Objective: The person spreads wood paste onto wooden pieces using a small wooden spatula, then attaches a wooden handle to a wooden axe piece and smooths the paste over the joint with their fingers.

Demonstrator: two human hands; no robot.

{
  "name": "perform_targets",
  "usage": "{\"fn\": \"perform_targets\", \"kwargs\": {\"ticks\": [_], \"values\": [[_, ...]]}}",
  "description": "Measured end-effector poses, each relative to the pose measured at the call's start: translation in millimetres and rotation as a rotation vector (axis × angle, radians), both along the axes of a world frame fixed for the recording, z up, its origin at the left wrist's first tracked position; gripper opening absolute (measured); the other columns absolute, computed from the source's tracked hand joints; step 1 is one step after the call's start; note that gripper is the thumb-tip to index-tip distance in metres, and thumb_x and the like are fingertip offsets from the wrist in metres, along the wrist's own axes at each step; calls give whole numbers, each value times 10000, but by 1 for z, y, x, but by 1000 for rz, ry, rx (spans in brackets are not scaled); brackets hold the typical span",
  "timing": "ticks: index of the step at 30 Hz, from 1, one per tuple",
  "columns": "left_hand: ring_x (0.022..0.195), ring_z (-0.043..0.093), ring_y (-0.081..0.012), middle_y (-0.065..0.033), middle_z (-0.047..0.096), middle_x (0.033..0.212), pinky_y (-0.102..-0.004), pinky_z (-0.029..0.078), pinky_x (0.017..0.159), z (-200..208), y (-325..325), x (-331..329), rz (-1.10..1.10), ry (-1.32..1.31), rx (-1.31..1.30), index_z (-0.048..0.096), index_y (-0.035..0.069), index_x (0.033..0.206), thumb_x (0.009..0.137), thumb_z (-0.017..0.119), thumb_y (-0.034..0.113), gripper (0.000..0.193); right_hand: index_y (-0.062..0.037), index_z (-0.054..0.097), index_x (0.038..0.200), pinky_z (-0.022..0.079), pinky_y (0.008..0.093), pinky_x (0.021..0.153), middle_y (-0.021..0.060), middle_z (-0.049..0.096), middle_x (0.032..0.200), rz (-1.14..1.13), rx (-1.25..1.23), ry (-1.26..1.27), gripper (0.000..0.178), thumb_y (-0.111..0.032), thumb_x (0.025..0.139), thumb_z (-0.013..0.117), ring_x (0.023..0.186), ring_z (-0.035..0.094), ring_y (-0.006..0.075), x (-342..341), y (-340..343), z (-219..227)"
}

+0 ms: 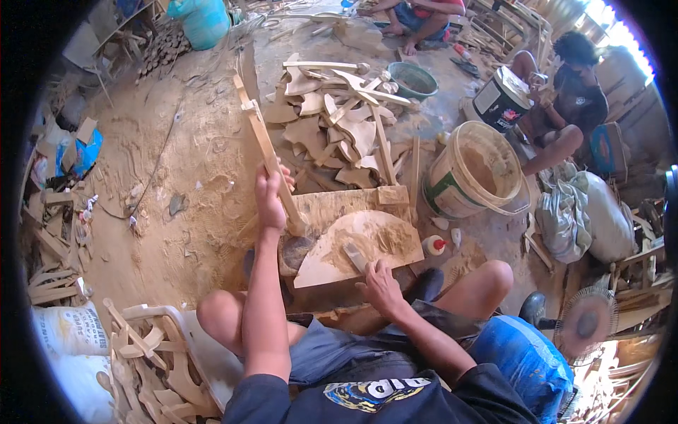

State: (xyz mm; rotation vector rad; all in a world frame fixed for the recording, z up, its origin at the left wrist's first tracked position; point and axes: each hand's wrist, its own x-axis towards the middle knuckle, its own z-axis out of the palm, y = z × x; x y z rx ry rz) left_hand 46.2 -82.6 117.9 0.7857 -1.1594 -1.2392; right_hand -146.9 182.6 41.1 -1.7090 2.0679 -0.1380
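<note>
My left hand (270, 201) is closed around a long, narrow carved wooden piece (260, 134), which stands tilted with its lower end near a wooden block (325, 206). In my right hand (383, 290) is a putty knife (355, 257), its flat blade over a pale half-round board (318, 258). Brown sawdust-like filler (397, 239) is heaped and smeared across that board. Just right of the board stands a small white bottle with a red cap (435, 245).
Beyond the block lies a pile of cut wooden pieces (339, 127). A large dusty bucket (452, 187) and a green basin (413, 80) stand to the right. More wooden parts (159, 367) fill a container at lower left. Two people sit farther back; a fan (586, 321) is at right.
</note>
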Motion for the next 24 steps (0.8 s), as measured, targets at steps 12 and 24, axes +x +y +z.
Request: {"fn": "perform_targets", "kwargs": {"ticks": [12,24], "values": [[870,743,-483,-305,739,909,-571,579,738,-33,51,-82,84,-934,144,593,-16,1154,1027,654,307,352,-54,463,1501,537,542,897,298,562,1066,-327,-112,-45,530,-98,994,614,1010,613,479,-32,55,42],[948,746,-484,-276,760,963,-579,585,825,-112,78,-98,-174,-1397,166,542,13,1193,892,833,417,582,-52,523,1466,549,542,854,265,601,1036,-453,-201,5,405,-162,1078,565,976,648,461,-42,22,3]]}}
